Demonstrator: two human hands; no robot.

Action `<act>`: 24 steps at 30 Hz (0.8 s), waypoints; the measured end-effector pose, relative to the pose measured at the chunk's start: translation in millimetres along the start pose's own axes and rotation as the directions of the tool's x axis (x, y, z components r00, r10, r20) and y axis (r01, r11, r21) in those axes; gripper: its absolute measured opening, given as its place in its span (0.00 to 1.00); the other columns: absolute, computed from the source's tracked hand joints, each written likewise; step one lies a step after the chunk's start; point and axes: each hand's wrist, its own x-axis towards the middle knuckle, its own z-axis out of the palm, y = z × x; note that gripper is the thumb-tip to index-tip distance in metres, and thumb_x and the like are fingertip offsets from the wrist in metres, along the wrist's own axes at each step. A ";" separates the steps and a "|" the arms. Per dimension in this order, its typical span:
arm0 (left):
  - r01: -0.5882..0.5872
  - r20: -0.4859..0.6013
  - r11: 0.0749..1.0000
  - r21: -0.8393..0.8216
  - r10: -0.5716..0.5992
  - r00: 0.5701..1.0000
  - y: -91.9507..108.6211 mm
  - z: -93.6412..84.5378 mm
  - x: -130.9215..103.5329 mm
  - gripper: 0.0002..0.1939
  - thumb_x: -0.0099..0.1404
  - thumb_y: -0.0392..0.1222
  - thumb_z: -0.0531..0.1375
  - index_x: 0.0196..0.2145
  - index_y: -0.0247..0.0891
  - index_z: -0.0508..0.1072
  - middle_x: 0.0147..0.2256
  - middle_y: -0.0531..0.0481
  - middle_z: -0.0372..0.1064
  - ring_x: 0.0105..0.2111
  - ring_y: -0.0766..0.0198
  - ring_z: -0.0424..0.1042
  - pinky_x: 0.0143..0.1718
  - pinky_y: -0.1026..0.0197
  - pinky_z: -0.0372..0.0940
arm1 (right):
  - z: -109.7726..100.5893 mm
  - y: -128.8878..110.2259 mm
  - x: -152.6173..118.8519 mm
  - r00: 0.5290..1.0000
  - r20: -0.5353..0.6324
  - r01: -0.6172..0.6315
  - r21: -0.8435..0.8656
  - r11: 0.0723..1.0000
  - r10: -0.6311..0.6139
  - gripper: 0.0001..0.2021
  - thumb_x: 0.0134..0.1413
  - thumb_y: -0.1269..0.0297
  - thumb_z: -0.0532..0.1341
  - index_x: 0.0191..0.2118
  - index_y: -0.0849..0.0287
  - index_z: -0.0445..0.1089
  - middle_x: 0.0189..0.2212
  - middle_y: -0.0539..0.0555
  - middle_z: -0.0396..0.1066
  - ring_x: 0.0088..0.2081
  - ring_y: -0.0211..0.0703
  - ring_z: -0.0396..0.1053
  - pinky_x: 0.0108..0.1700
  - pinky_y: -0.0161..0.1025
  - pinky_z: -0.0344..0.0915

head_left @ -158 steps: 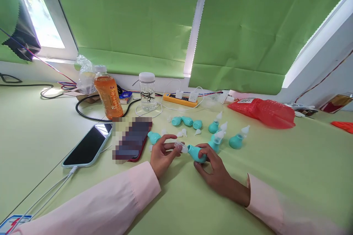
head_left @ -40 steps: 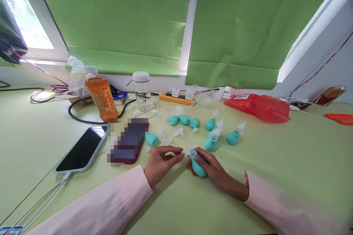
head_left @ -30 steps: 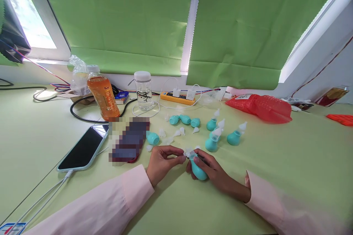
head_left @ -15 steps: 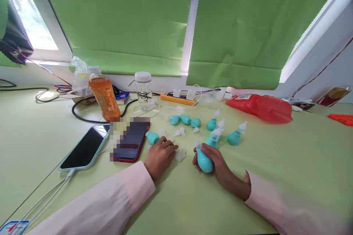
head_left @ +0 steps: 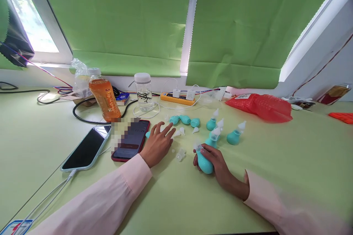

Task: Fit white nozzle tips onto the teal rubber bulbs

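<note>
My right hand (head_left: 216, 161) is wrapped around a teal squeeze bulb (head_left: 205, 163), with a clear plastic piece at its top end. Fingers spread, my left hand (head_left: 158, 143) hovers over or rests among small white nozzle tips (head_left: 178, 132); it covers part of a teal bulb beside the red phone. Clear plastic connectors (head_left: 181, 155) lie between the two hands. Several bulbs with white tips stand beyond my right hand, among them one bulb (head_left: 234, 137) off to the right. Behind the loose tips, bare teal bulbs (head_left: 184, 119) lie in a row.
To the left are a red-cased phone (head_left: 129, 143) and a charging phone (head_left: 85, 148). Farther back stand an orange drink bottle (head_left: 104, 97), a clear jar (head_left: 143, 93) and a yellow power strip (head_left: 176, 98) with cables. A red plastic bag (head_left: 260, 108) lies back right.
My left hand has moved slightly forward and its fingers have spread, now over the tips and the nearby bulb. The red phone's screen has lit up. My right hand keeps its hold.
</note>
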 end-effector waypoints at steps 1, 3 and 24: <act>0.005 0.037 1.000 0.006 -0.005 0.999 0.9 2.7 2.6 0.17 0.61 0.37 0.51 0.48 0.37 0.63 0.52 0.45 0.59 0.50 0.48 0.54 0.46 0.45 0.55 | -0.1 0.7 -0.2 1.000 0.006 0.000 0.000 1.000 0.000 0.13 0.50 0.54 0.54 0.28 0.60 0.61 0.20 0.50 0.67 0.20 0.34 0.61 0.23 0.32 0.57; 0.030 0.098 0.999 0.020 -0.032 0.995 4.4 10.8 8.4 0.18 0.61 0.41 0.51 0.49 0.37 0.62 0.50 0.43 0.61 0.49 0.47 0.55 0.46 0.43 0.53 | 0.1 1.7 -0.2 1.000 0.020 0.002 0.000 1.000 -0.002 0.13 0.50 0.54 0.54 0.28 0.60 0.60 0.20 0.50 0.67 0.21 0.34 0.61 0.24 0.33 0.57; 0.029 0.196 0.976 -0.216 0.015 0.980 13.4 21.2 32.2 0.10 0.61 0.32 0.50 0.34 0.37 0.71 0.31 0.46 0.71 0.42 0.56 0.61 0.42 0.46 0.46 | 0.9 -1.6 -1.8 0.999 0.005 0.047 -0.096 0.994 -0.047 0.13 0.49 0.54 0.55 0.28 0.60 0.61 0.20 0.49 0.65 0.21 0.34 0.60 0.25 0.32 0.57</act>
